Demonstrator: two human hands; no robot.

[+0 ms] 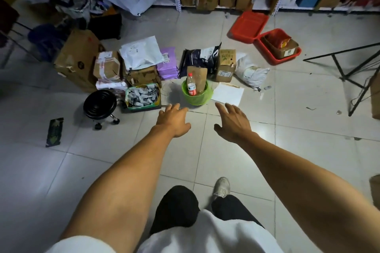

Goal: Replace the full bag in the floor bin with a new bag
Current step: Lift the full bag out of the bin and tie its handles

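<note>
A small floor bin lined with a green bag [197,98] stands on the tiled floor in the middle of the view. A plastic bottle with a red label [191,85] and a brown paper piece [198,79] stick up out of it. My left hand [173,120] reaches forward, fingers spread, just short of the bin's left side. My right hand [232,122] is stretched out with fingers apart, short of the bin's right side. Both hands hold nothing. Whether a new bag is anywhere in view I cannot tell.
Cardboard boxes [79,58] and parcels crowd the floor behind and left of the bin. A green basket of small packets [143,96] and a black stool [100,104] stand left. White paper [227,94] lies right, red trays [279,46] far right, shelves behind.
</note>
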